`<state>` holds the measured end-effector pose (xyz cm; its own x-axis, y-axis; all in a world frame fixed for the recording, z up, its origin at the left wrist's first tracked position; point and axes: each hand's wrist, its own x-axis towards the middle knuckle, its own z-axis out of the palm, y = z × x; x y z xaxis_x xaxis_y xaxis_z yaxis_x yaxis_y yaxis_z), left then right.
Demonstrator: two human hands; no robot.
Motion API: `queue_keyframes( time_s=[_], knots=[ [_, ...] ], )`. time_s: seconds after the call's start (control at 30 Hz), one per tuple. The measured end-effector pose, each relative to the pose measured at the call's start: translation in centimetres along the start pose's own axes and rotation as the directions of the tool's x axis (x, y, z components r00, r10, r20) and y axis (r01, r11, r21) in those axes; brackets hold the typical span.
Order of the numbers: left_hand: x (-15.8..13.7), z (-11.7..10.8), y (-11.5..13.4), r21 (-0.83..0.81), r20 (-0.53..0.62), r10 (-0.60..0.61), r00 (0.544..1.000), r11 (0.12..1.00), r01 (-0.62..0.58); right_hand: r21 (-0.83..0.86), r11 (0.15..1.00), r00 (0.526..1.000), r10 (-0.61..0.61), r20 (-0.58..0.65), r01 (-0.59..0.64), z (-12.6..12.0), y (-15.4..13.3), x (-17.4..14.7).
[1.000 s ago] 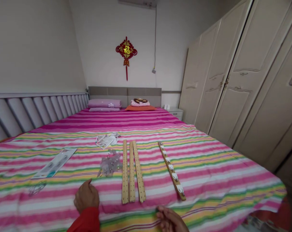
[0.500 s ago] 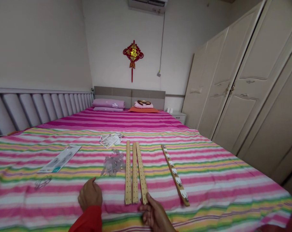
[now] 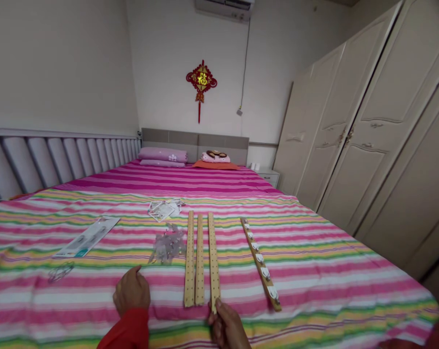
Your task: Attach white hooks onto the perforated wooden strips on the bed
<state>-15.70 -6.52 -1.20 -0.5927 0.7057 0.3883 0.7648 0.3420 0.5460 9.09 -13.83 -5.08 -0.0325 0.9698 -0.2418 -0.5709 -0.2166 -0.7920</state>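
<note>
My right hand (image 3: 228, 322) grips the near end of a thin pale wooden strip (image 3: 213, 257) dotted with small holes, thumb on top. Just left of it, two similar strips, a middle one (image 3: 199, 261) and a left one (image 3: 189, 261), lie side by side on the striped bedspread. My left hand (image 3: 132, 292), in a red sleeve, rests on the bedspread with its fingers curled under, and nothing shows in it. Beyond this hand is a loose pile of small clear plastic bags (image 3: 167, 246). Farther right lies a wooden strip with white hooks (image 3: 259, 261) fixed along it.
White cards (image 3: 164, 209) lie in a heap behind the bags. To the left are a flat hook package (image 3: 88, 237) and some thin wire loops (image 3: 61, 272). Pillows (image 3: 163, 155) sit by the headboard. A railing (image 3: 59, 160) borders the left side, wardrobes (image 3: 365, 121) the right.
My right hand has drawn the right-hand wooden strip away from the middle one, leaving a gap, and straightened it. My left hand has stayed in about the same place.
</note>
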Motion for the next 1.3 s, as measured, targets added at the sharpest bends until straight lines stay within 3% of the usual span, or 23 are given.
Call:
queue_keyframes(
  time_s=[0.2, 0.43, 0.63, 0.8, 0.97, 1.13, 1.3],
  knots=[
    [-0.1, 0.1, 0.0, -0.006, -0.022, 0.006, 1.0, 1.0, -0.006, -0.003, 1.0, 1.0, -0.023, -0.011, 0.023, -0.4, -0.2, -1.4],
    [-0.2, 0.3, -0.1, -0.05, -0.052, 0.014, 0.999, 0.999, -0.017, -0.144, 0.99, 0.999, 0.001, -0.043, -0.007, -1.6, -0.8, -1.6],
    [-0.2, 0.7, -1.4, -0.191, -0.089, 0.028, 0.996, 0.981, -0.045, -0.24, 0.95, 0.955, -0.245, -0.17, 0.201, -2.5, -1.1, -2.4],
    [-0.1, 1.0, -1.8, -0.434, -0.077, -0.018, 0.997, 0.901, -0.018, -0.251, 0.936, 0.944, -0.29, -0.16, 0.245, -2.6, -0.1, -2.4],
    [-1.0, 1.0, 0.8, -0.65, 0.087, -0.008, 0.996, 0.757, 0.063, -0.281, 0.918, 0.93, -0.332, -0.158, 0.28, -2.4, -0.3, -2.4],
    [-0.9, 0.5, 3.1, -0.507, 0.154, -0.036, 0.987, 0.855, 0.111, -0.301, 0.914, 0.929, -0.332, -0.162, 0.274, -2.4, -0.5, -2.6],
    [-0.5, 0.3, 3.5, -0.457, 0.202, -0.016, 0.979, 0.883, 0.109, -0.322, 0.914, 0.933, -0.313, -0.177, 0.246, -2.3, -0.7, -2.6]
  ],
)
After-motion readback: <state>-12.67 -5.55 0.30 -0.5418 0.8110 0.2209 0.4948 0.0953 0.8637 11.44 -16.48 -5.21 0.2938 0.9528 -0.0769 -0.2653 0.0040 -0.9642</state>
